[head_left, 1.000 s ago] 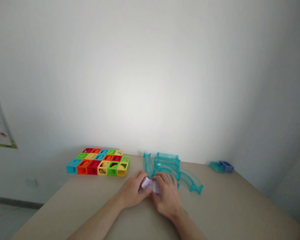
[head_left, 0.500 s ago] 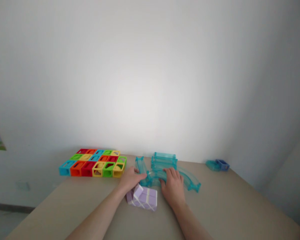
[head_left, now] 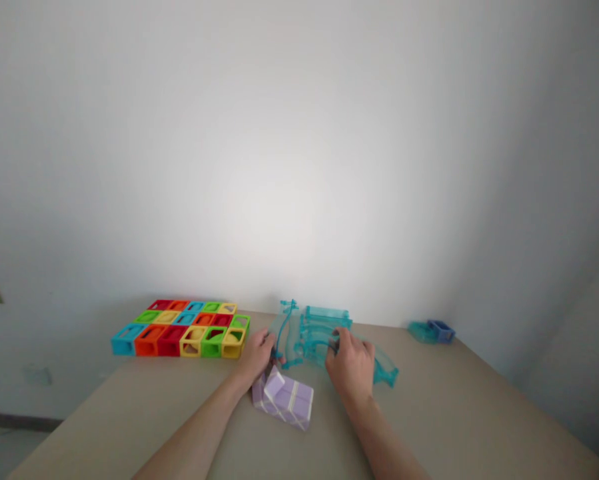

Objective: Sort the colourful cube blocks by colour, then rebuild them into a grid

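Note:
My left hand (head_left: pixel 256 359) is closed on a translucent teal track piece (head_left: pixel 281 328), which stands tilted up on its side with its far end raised. My right hand (head_left: pixel 352 365) pinches a curved teal track piece (head_left: pixel 320 342); part of that piece is hidden behind the fingers. Another curved teal piece (head_left: pixel 385 371) lies on the table just right of this hand. Straight teal track pieces (head_left: pixel 328 313) lie stacked in a row behind. Close to my left wrist sits a lilac block shape with white lines (head_left: pixel 293 401), one part of it sticking up.
On the left, colourful open-sided cubes (head_left: pixel 182 330) form a flat block on the beige table (head_left: pixel 459 413). A blue square cup (head_left: pixel 442 331) and a teal piece (head_left: pixel 422 332) sit near the right back edge. A pale wall (head_left: pixel 299 167) rises behind.
My left hand has lifted and turned its teal track piece onto its side. My right hand's fingers have closed on the curved piece and raised it slightly.

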Demonstrator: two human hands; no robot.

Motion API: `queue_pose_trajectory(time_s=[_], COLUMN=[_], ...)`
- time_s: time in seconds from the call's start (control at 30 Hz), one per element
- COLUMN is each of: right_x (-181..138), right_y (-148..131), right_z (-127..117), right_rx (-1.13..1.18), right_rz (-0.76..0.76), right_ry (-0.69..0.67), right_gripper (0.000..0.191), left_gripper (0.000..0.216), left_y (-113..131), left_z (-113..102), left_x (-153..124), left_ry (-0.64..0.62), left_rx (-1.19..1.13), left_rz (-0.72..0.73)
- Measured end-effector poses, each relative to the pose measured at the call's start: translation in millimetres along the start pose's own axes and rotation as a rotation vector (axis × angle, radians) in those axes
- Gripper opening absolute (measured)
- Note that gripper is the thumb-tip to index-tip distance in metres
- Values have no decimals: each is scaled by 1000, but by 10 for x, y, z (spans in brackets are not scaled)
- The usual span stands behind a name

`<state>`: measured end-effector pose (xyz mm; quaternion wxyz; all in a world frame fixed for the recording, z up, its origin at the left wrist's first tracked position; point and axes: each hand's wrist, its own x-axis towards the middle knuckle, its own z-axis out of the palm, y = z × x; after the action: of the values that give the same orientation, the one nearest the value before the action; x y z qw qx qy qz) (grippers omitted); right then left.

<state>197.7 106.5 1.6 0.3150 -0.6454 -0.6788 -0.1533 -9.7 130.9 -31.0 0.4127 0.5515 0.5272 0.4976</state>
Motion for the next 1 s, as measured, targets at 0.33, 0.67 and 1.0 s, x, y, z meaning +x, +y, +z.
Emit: queue_pose_trajectory(time_s=[0.33,0.67,1.0], right_x=[477,571,521], right_y=[-367,101,8], right_z=[193,104,196], right_rx=[136,56,7], right_rz=[166,-121,-256], right_ry=[-273,-476,-414], right_gripper=[44,56,23], left_gripper=[33,63,33], left_y=[-35,100,41], left_z=[31,1,-13], left_x=[15,-46,-20], left_ry=[29,48,-28], left_rx=[-157,-166,7], left_rz=[-84,-56,92])
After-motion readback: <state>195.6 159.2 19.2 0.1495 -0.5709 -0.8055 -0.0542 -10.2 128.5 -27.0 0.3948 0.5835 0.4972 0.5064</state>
